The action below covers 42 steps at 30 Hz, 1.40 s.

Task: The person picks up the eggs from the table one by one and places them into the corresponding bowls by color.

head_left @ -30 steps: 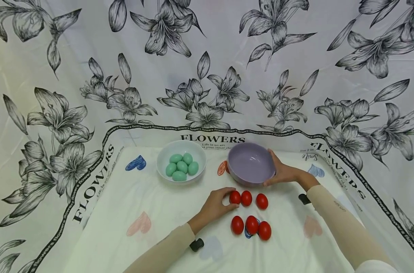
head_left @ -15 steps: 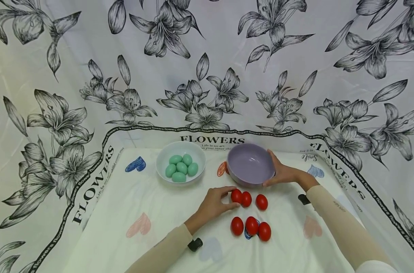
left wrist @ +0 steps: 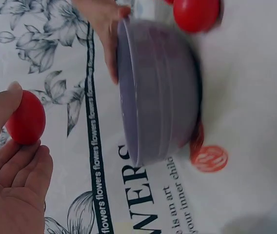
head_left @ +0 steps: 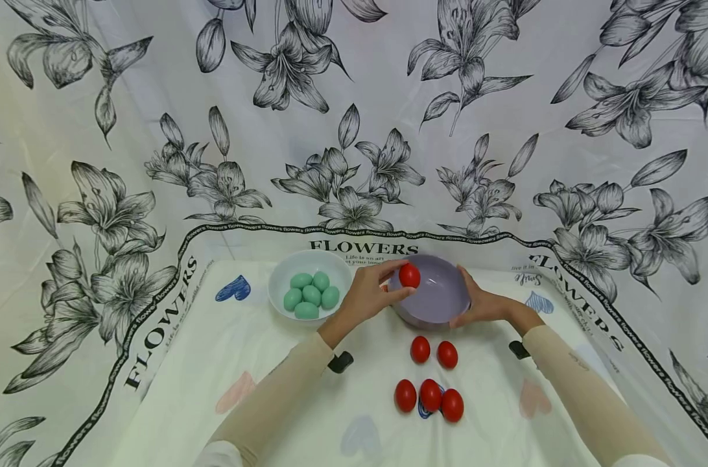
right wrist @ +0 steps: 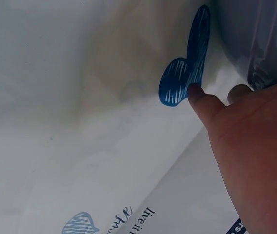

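My left hand (head_left: 368,292) pinches a red egg (head_left: 409,276) between thumb and fingers, over the left part of the purple bowl (head_left: 438,295). In the left wrist view the same egg (left wrist: 27,118) shows between thumb and fingertips, apart from the bowl's rim (left wrist: 134,92). My right hand (head_left: 487,305) holds the bowl's right side, thumb toward the front and fingers toward the back. The right wrist view has this hand (right wrist: 255,141) against the bowl's outer wall (right wrist: 260,34). No eggs show in the visible part of the bowl's inside.
Two red eggs (head_left: 421,349) lie just in front of the purple bowl, with a row of three more (head_left: 430,395) nearer. To the left stands a white bowl (head_left: 279,272) holding several green eggs (head_left: 311,296). A flower-printed cloth (head_left: 354,162) hangs behind.
My left hand has lifted the leftmost red egg of the far row off the cloth and carried it up and away over the purple bowl. My right hand stays at the bowl.
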{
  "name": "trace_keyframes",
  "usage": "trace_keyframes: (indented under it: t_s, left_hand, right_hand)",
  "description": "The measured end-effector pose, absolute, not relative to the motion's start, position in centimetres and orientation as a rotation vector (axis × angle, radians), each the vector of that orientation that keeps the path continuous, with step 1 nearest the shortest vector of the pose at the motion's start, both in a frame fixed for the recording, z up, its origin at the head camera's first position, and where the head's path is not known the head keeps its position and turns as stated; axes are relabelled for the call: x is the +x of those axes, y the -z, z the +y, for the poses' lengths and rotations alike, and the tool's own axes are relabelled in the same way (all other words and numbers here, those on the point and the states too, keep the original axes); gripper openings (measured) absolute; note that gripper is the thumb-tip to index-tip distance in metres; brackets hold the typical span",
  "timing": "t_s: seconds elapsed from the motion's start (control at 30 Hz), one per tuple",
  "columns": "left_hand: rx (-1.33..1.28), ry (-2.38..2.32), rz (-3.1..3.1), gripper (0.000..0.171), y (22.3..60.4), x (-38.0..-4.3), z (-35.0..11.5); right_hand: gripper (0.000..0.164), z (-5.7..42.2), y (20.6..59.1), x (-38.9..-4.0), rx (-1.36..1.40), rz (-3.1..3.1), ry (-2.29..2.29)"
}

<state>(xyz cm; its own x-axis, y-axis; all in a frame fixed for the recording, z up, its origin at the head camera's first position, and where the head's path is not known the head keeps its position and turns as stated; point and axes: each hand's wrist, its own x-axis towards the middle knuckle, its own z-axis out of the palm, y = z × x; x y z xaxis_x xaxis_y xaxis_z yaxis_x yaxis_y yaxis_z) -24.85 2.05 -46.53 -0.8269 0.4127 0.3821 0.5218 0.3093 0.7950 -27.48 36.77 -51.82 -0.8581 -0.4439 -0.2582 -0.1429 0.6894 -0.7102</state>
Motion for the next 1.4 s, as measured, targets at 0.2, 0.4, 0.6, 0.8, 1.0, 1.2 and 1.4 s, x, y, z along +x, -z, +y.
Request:
trace_keyframes:
  t_s: [0.2,0.4,0.6,0.8,1.0,1.2,1.4]
  left_hand:
    - [-0.946,1.347,-2.650,0.065,46.1,-29.3,4.2]
    - [-1.108,0.979,-2.816,0.063,48.3,-32.6,6.6]
    - [-1.176,0.701,-2.888,0.047,50.0,-32.9,8.1]
    - [-1.158,0.354,-2.907,0.031,50.8,-32.5,9.4]
    - [-1.121,0.169,-2.904,0.019,52.2,-32.4,10.0]
    - [-1.070,0.096,-2.883,0.019,52.4,-32.8,10.8]
    - [-1.075,0.041,-2.888,0.019,52.5,-33.1,11.0]
  right_hand:
    - [0.152,36.9,51.8,-27.3,-0.447,2.493,0.972]
    - [0.151,36.6,51.8,-27.1,-0.464,2.498,0.959]
    - [0.152,36.6,52.2,-26.7,-0.463,2.489,0.961]
    - [0.153,36.7,51.7,-26.7,-0.461,2.492,0.969]
    - [0.154,36.4,52.1,-26.5,-0.449,2.475,0.954]
    - [0.153,36.5,51.9,-26.6,-0.448,2.480,0.961]
    - [0.153,36.5,51.8,-26.7,-0.434,2.464,0.971]
